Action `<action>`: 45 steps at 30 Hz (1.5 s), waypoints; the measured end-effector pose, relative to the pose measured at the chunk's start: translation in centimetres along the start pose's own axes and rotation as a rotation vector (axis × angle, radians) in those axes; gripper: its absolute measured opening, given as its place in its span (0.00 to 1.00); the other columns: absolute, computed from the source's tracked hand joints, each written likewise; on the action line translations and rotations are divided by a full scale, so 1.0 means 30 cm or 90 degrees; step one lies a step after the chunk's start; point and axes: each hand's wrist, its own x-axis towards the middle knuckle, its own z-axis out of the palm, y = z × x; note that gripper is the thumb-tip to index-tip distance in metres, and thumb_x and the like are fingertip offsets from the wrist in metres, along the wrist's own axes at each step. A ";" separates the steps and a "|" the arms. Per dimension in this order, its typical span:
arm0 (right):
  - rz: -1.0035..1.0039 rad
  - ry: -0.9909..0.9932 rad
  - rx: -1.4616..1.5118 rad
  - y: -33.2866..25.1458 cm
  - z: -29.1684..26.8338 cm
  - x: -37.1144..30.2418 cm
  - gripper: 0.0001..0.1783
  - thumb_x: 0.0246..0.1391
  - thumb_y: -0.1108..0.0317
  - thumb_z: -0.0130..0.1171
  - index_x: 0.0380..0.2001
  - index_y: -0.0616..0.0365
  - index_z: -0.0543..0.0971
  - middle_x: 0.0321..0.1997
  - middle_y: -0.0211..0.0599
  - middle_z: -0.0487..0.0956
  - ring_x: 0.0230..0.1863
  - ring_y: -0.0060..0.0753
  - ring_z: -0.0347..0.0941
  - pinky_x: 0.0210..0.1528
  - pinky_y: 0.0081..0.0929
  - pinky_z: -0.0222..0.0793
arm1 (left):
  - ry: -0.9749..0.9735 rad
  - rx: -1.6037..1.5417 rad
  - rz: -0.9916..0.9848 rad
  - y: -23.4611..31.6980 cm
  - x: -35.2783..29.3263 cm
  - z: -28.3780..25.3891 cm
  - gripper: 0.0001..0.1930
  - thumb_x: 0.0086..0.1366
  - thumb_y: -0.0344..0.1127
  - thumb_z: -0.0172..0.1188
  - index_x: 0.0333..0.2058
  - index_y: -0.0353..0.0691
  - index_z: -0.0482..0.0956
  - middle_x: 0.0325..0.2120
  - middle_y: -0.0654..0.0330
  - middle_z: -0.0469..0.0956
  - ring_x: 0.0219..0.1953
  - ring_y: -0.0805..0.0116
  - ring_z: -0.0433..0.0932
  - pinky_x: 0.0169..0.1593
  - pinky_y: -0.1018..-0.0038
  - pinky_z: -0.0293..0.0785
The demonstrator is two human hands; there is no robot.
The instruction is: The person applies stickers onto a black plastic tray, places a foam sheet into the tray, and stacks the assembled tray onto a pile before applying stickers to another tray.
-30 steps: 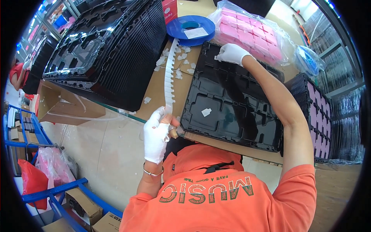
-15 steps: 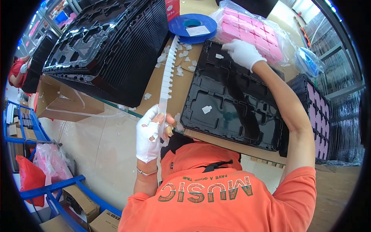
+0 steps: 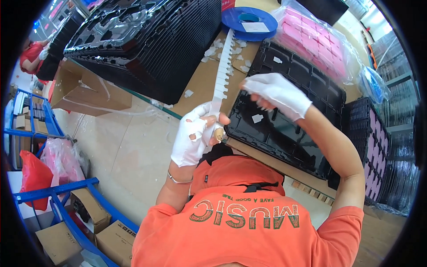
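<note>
Strip (image 3: 222, 73) apparently within left grip (image 3: 189, 140)

Pale tiled flr (image 3: 131, 144) at L, blue rack (image 3: 58, 189) w/ boxes (image 3: 116, 244).

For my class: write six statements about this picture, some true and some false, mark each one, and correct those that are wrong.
1. The left hand holds a white strip. True.
2. The strip runs up to a red reel. False: the reel is blue.
3. Two white pieces can be seen on the black tray by the right hand. True.
4. The right hand wears a blue glove. False: its glove is white.
5. The stack of black trays stands left of the reel. True.
6. The pink plastic-wrapped block lies left of the reel. False: it lies to the right.
</note>
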 end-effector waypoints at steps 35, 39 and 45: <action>0.257 0.267 -0.601 0.484 -0.816 -0.157 0.25 0.50 0.45 0.62 0.34 0.58 0.85 0.34 0.45 0.84 0.33 0.45 0.81 0.37 0.41 0.76 | 0.194 0.267 0.051 -0.055 0.133 -0.097 0.11 0.71 0.41 0.56 0.34 0.38 0.74 0.19 0.65 0.71 0.09 0.79 0.63 0.12 0.82 0.51; 0.306 0.357 -0.888 0.438 -0.779 -0.163 0.21 0.52 0.53 0.59 0.35 0.62 0.84 0.37 0.51 0.84 0.40 0.50 0.82 0.45 0.43 0.76 | 0.194 0.253 0.031 -0.052 0.113 -0.095 0.12 0.71 0.40 0.55 0.41 0.36 0.76 0.20 0.64 0.73 0.11 0.78 0.67 0.12 0.83 0.55; -0.210 0.450 -0.543 0.320 -0.513 -0.094 0.16 0.56 0.61 0.57 0.40 0.62 0.82 0.35 0.44 0.82 0.33 0.38 0.80 0.37 0.37 0.75 | 0.050 0.228 0.077 -0.060 0.112 -0.065 0.32 0.64 0.51 0.63 0.57 0.32 0.71 0.26 0.62 0.77 0.17 0.80 0.72 0.16 0.84 0.62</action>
